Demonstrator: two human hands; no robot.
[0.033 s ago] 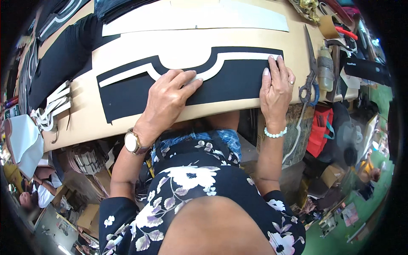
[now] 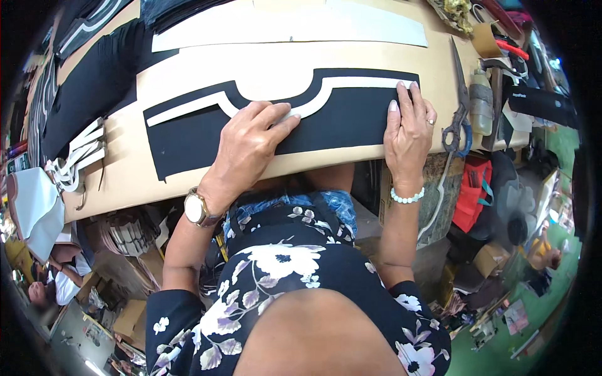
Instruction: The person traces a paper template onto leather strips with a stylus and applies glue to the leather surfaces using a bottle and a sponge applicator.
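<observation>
Your right hand (image 2: 409,128) rests with fingers outstretched, your left hand (image 2: 251,141) on the white strip (image 2: 188,108), its grip unclear, over the black panel (image 2: 351,116) along the worktop (image 2: 119,169)'s near edge. Scissors (image 2: 462,97) and a bottle (image 2: 481,103) crowd the right, a white sheet (image 2: 351,25) beyond. Your hands and panel show no clear change from earlier.

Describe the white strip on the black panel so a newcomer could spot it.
On the tan tabletop lies a wide black panel, under the left hand and right hand. Just inside its notched far edge runs the white strip: narrow, curving around the U-shaped dip, unlike the broad white sheet farther back.
</observation>
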